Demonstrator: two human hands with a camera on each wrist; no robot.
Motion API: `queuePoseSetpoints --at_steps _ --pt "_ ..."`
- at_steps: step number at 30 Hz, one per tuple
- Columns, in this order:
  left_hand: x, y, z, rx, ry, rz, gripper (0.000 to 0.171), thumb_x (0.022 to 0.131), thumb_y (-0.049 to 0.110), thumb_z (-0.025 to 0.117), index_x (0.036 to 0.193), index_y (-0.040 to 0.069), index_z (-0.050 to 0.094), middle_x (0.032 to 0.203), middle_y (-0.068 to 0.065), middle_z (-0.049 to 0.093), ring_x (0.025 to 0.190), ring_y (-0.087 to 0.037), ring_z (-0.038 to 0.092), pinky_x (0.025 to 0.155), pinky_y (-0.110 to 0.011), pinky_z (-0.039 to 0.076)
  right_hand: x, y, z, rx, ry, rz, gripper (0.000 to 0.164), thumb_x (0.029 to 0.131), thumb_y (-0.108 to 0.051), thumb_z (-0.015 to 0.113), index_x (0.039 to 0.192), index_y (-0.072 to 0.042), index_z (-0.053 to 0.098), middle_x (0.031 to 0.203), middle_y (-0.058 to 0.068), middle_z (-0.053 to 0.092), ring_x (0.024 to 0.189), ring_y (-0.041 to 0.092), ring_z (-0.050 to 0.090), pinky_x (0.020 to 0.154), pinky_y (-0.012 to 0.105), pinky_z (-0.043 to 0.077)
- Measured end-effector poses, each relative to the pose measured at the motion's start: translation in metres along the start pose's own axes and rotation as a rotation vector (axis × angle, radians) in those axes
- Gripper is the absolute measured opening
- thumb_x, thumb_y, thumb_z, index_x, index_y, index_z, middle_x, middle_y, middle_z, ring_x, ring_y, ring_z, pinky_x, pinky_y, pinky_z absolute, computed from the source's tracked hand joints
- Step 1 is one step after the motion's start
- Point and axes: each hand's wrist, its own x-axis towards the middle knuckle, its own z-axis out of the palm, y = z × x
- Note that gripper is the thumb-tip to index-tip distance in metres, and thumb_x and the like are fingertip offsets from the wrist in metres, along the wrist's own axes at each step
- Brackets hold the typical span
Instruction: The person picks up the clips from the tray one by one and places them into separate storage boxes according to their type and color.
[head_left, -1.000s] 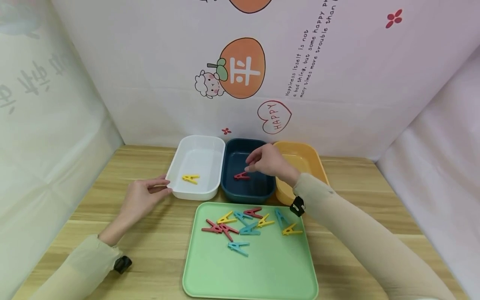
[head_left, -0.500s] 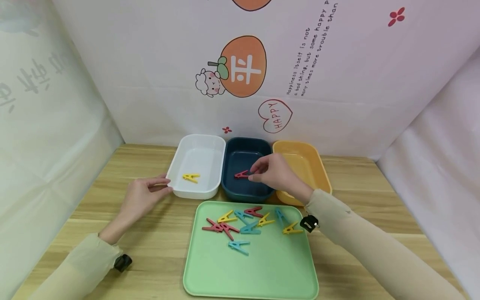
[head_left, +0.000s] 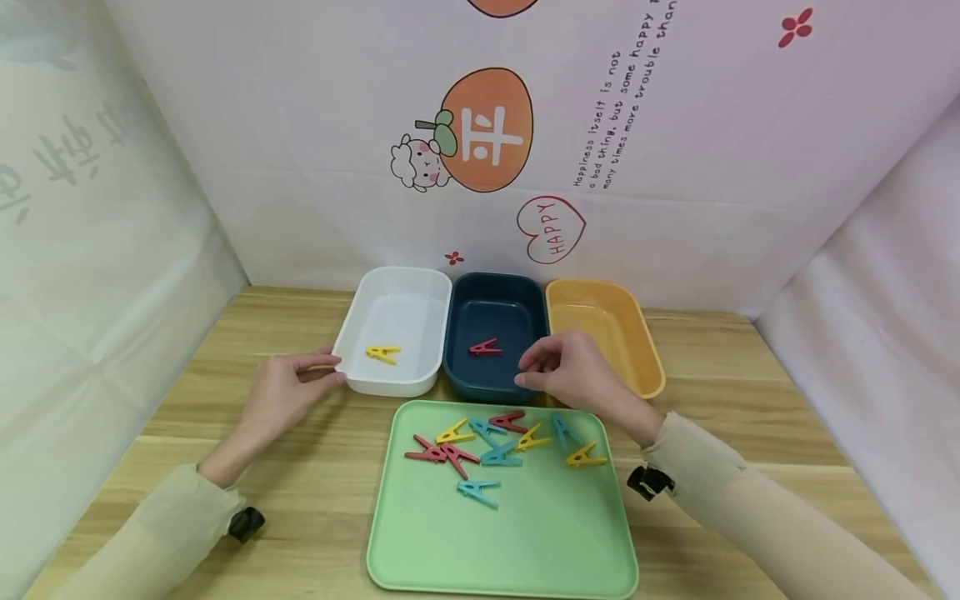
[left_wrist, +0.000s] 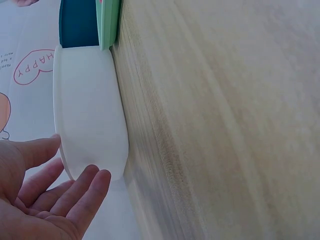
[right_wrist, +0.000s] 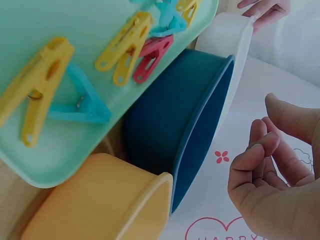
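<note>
Woodgrain table (head_left: 315,492) bore navy tub (head_left: 491,318) (red peg (head_left: 480,350) inside); your relaxed left hand (head_left: 287,390) touched white tub (head_left: 395,319), yellow peg (head_left: 377,352) inside; right hand (head_left: 576,368), half-curled, gripped nothing.

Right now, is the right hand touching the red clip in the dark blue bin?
Apart. The head view shows a strip of the dark blue bin between the right hand and the red clip.

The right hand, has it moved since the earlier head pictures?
Yes. Judged against the dark blue box, the right hand has moved to the right and toward the green tray.
</note>
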Motion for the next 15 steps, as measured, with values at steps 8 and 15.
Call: queuePoseSetpoints --at_steps 8,15 --pt "0.000 0.000 0.000 -0.015 -0.001 -0.003 0.028 0.095 0.008 0.080 0.117 -0.008 0.076 0.138 -0.026 0.063 0.105 -0.040 0.074 0.079 -0.030 0.063 -0.020 0.002 0.005 0.046 -0.007 -0.019 0.008 0.088 -0.010 0.087 0.092 -0.010 0.080 0.076 -0.002 0.068 0.068 0.021 0.058 0.059 0.027 0.049" --pt "0.001 0.000 0.000 -0.009 0.000 -0.003 0.028 0.095 0.008 0.080 0.117 -0.008 0.076 0.138 -0.026 0.063 0.104 -0.039 0.075 0.078 -0.030 0.063 -0.033 0.004 0.010 0.080 -0.007 -0.028 0.008 0.089 -0.008 0.086 0.093 -0.009 0.080 0.075 -0.003 0.066 0.066 0.020 0.056 0.057 0.025 0.046"
